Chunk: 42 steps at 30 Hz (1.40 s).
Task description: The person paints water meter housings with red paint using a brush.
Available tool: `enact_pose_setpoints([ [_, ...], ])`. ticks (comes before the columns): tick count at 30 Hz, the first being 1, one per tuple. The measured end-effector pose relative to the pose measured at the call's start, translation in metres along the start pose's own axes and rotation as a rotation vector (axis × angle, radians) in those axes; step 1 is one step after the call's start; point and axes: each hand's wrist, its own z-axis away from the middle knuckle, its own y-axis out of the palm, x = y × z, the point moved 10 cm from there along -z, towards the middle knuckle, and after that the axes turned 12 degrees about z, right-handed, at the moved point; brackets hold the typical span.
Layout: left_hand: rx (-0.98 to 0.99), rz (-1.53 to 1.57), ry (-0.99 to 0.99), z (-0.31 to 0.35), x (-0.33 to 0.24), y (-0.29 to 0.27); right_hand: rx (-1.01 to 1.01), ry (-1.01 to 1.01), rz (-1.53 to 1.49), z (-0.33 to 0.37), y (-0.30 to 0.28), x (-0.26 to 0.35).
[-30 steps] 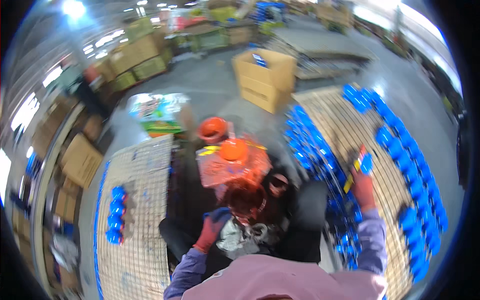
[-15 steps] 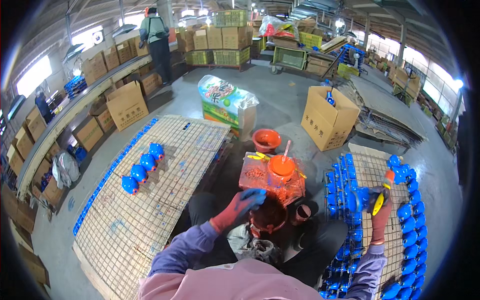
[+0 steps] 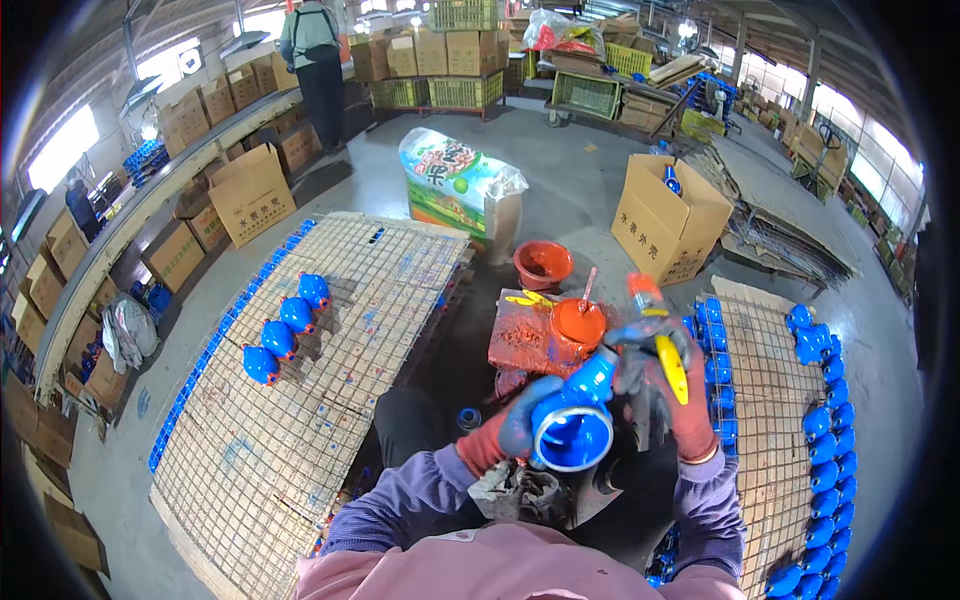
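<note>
In front of my lap, my left hand (image 3: pixel 522 418) wraps around a blue hollow metal housing (image 3: pixel 590 385), tilted with its wide round opening toward me. My right hand (image 3: pixel 655 355), in a dark-stained glove, is closed around a brush with a yellow handle (image 3: pixel 672 370). Its orange-coated tip (image 3: pixel 646 292) points up and away. The right fingers are blurred and overlap the housing's narrow neck; whether they also grip it I cannot tell. Beyond the housing stands an orange paint pot (image 3: pixel 579 322) with a stick in it, on a paint-smeared board (image 3: pixel 515 340).
To the left, a wire-grid rack (image 3: pixel 330 400) bears several blue housings (image 3: pixel 279 340). Another rack (image 3: pixel 760 400) at my right has rows of them (image 3: pixel 822 475). A red bowl (image 3: pixel 543 264), a bag (image 3: pixel 455 190) and a carton (image 3: pixel 668 220) stand ahead. A person (image 3: pixel 318 70) stands far back.
My right hand has come in from the right rack to the middle with the brush, bringing a blue housing. My left hand, formerly empty over the dark bowl, now holds the housing.
</note>
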Motion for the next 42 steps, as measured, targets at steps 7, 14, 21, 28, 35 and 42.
enact_pose_setpoints([
  [7, -0.025, -0.036, 0.490, 0.002, -0.145, 0.001, 0.148, -0.060, 0.698, -0.002, 0.006, -0.045],
  [14, 0.075, 0.050, 0.563, 0.003, -0.214, -0.042, 0.158, 0.009, 0.802, -0.013, 0.006, -0.136],
  [21, -0.205, -0.054, 0.606, 0.037, -0.222, -0.103, -0.122, 0.431, 0.385, -0.033, -0.007, -0.249],
  [28, -0.146, 0.086, 0.640, 0.025, -0.217, -0.086, -0.137, 0.542, 0.418, -0.040, 0.016, -0.325],
  [35, -0.199, 0.168, 0.640, 0.021, -0.213, -0.089, -0.085, 0.539, 0.582, -0.038, 0.020, -0.360],
  [42, -0.235, 0.125, 0.738, 0.019, -0.213, -0.092, -0.036, 0.125, 0.942, -0.036, 0.028, -0.313],
])
